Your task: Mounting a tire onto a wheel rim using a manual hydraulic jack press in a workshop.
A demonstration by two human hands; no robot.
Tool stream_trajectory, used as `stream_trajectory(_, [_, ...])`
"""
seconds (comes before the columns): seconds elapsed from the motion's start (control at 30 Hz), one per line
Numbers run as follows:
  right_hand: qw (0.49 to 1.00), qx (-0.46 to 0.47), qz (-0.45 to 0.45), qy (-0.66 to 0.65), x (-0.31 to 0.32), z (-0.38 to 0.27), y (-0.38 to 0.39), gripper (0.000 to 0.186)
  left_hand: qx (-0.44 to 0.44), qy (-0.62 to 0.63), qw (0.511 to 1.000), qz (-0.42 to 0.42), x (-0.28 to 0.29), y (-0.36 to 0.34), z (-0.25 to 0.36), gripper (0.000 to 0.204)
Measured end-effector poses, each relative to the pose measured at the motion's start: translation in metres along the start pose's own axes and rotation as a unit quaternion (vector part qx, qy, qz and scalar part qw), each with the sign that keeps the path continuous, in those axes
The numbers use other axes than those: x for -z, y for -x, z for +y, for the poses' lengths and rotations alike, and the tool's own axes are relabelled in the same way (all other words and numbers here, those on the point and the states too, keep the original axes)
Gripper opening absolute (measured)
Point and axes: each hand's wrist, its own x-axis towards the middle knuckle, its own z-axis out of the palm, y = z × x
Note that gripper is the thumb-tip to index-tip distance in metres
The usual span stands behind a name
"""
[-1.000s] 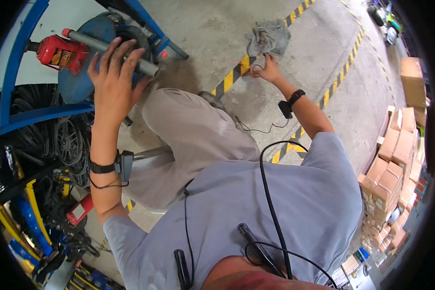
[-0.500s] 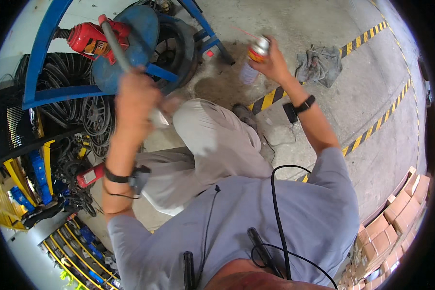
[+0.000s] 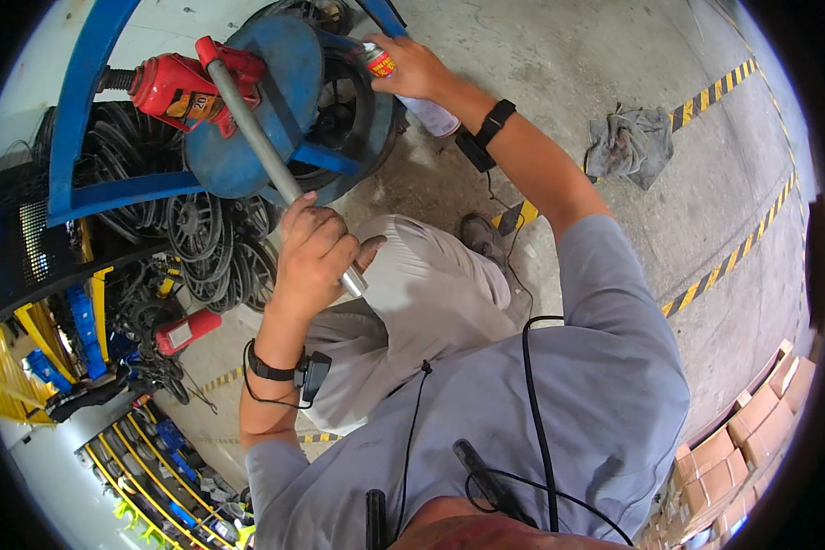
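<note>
Spray can (image 3: 431,117): I am watching it tilting in the right hand (image 3: 411,70), in front of the black wheel's (image 3: 337,117) edge in my view; I am not seeing what is inside.
Cardboard boxes (image 3: 720,472): Brown and stacked, they are sitting at the lower right; I am not making out their contents.
Right hand: It is curling its fingers around the can's upper part, the arm reaching forward and across toward the blue frame (image 3: 67,137).
Left hand (image 3: 316,252): I am seeing its fingers wrapping around a gray metal pipe (image 3: 255,130) near the lower end, the tip poking out below; the forearm is rising ahead of the body.
Jack (image 3: 176,84): Red, it is sitting against the round blue plate (image 3: 289,55), the pipe slanting from its side down to the left hand.
Rag (image 3: 631,147): Gray and stained, it is lying on the floor (image 3: 550,82).
</note>
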Motion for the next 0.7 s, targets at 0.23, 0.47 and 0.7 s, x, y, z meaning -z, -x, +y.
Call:
stream_trajectory(0.23, [0.999,0.001,-0.030,0.030,0.010,0.000,-0.007,0.074,0.001,0.001,1.000,0.013,-0.002,-0.002,0.000,0.030])
stream_trajectory(0.47, [0.996,-0.004,-0.070,0.050,0.032,-0.005,0.023,0.076,-0.004,0.009,1.000,0.013,-0.006,-0.004,-0.001,0.030])
stream_trajectory(0.7, [0.989,0.006,-0.145,0.036,0.053,-0.042,0.050,0.082,-0.012,0.002,0.999,0.036,-0.009,0.000,-0.004,0.035])
